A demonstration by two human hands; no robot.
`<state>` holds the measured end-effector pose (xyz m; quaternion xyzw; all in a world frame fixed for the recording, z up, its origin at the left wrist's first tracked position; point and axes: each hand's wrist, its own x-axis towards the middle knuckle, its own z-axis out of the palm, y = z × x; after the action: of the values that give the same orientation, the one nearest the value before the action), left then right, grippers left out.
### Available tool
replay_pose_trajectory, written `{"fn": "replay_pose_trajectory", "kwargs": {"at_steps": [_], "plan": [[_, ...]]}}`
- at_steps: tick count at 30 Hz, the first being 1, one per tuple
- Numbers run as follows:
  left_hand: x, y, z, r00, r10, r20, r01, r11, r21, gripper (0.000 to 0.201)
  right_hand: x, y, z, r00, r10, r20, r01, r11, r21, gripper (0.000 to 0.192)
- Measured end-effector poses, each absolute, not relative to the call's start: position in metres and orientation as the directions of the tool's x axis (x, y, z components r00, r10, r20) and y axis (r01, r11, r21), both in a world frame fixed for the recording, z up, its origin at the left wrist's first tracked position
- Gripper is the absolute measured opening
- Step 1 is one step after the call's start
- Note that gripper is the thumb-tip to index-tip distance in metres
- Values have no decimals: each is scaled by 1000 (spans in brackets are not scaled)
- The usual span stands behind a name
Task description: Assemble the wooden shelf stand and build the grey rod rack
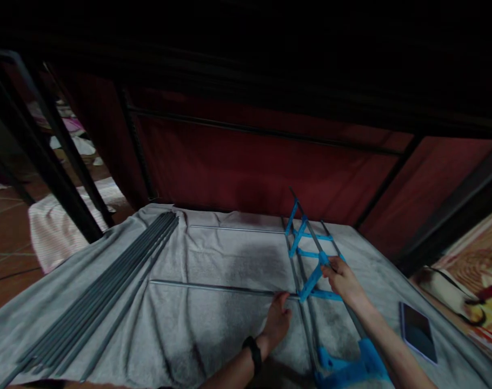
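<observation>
**rackfan:** Rod (213, 288) is lying flat on the grey cloth (213, 254), and its near end is right at the left hand's fingertips. The left hand (277, 320) is palm down with the fingers pinched on that end, just where it meets the blue frame (311, 254). The right hand (340, 278) is closed around a blue connector (316, 276) on the tilted frame, a little beyond and to the right of the left hand. Any tips for seating it cleanly?

**tubeguy:** I'd say keep the right hand doing exactly that and hold the frame steady so the socket doesn't wander. Line the rod up straight with the socket before pushing, because a skewed rod probably jams or stresses the plastic. Push along the rod's length, not downward, since the cloth looks soft and will likely let things sink and twist.

**rackfan:** There's a second rod (235, 229) lying farther out past both hands, and a bundle of spares (104, 292) well off to the left of the left hand. There's also a phone (418, 330) on the cloth to the right of the right forearm, and more blue parts (347, 367) down near the right elbow.

**tubeguy:** My guess is the far rod matters too. If it's in the same frame, keep both parallel. I can't tell from here whether your rod's end is in yet.
</observation>
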<state>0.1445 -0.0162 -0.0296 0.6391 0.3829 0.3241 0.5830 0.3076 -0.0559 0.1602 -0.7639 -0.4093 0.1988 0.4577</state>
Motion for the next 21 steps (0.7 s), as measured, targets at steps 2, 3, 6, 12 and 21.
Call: {"fn": "replay_pose_trajectory", "kwargs": {"at_steps": [2,3,6,12,21], "plan": [[143,-14,-28,490,872,2,156,-90,984,54,308,-55,159,601,797,61,421,-252,-871,25],[142,-12,-28,489,873,7,167,-102,981,53,309,-54,158,606,794,53,408,-252,-878,25],[142,-9,-27,496,869,7,182,-111,977,50,309,-50,155,619,785,30,354,-244,-903,28],[136,-5,-28,505,863,27,165,-127,978,45,308,-48,151,615,789,7,267,-200,-943,35],[107,0,-39,451,885,113,153,-202,967,43,338,-70,130,683,727,-74,213,-294,-932,35]]}}
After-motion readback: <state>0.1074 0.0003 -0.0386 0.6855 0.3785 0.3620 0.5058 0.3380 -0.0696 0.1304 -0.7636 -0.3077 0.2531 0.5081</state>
